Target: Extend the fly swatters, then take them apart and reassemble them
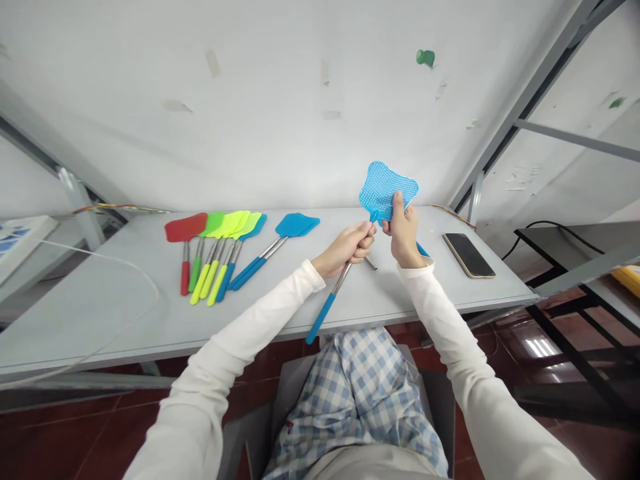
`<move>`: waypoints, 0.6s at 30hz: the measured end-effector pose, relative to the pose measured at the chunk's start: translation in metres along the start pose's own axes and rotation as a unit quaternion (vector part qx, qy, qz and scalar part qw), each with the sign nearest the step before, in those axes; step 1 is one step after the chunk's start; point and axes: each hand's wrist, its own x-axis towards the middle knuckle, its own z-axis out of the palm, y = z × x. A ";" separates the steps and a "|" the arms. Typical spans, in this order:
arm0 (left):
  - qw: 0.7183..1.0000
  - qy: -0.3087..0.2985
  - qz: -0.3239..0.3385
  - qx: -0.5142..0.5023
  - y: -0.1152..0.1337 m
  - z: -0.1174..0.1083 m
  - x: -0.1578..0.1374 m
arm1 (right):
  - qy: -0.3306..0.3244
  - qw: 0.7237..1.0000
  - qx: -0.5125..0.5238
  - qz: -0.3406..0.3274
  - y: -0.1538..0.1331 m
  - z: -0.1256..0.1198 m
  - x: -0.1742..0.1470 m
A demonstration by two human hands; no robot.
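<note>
Above the table's right half I hold up a blue fly swatter (pixel 375 187) with a perforated head, a metal shaft and a blue handle slanting down to the left. My left hand (pixel 350 248) is wrapped round the shaft just below the head. My right hand (pixel 403 230) pinches the lower right part of the head, thumb on its face. Behind my right wrist, part of another blue handle (pixel 423 250) and a metal rod end (pixel 371 263) show; the rest is hidden. To the left lie two overlapping blue swatters (pixel 297 225).
Further left, a red swatter (pixel 186 228), a green swatter (pixel 196 263), several yellow ones (pixel 233 223) and another blue one (pixel 227 280) lie side by side on the grey table (pixel 125 320). A phone (pixel 469 255) lies at right. A white cable (pixel 145 280) crosses the left end.
</note>
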 end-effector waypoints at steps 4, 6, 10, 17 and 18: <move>1.000 0.020 0.015 -0.017 -0.002 0.007 0.012 | -0.005 1.000 0.017 0.026 0.006 -0.001 0.013; 0.999 0.035 0.008 -0.033 0.000 0.012 0.015 | -0.004 0.999 0.022 0.045 0.012 0.001 0.023; 0.998 0.048 -0.011 -0.049 -0.002 0.015 0.000 | 0.103 0.988 0.038 0.111 0.023 -0.019 0.070; 0.960 0.182 0.000 -0.212 -0.010 -0.040 -0.032 | 0.209 0.966 -0.013 0.153 0.041 -0.100 0.129; 0.954 0.172 0.000 -0.244 -0.007 -0.046 -0.029 | 0.166 0.970 -0.036 0.174 0.047 -0.100 0.126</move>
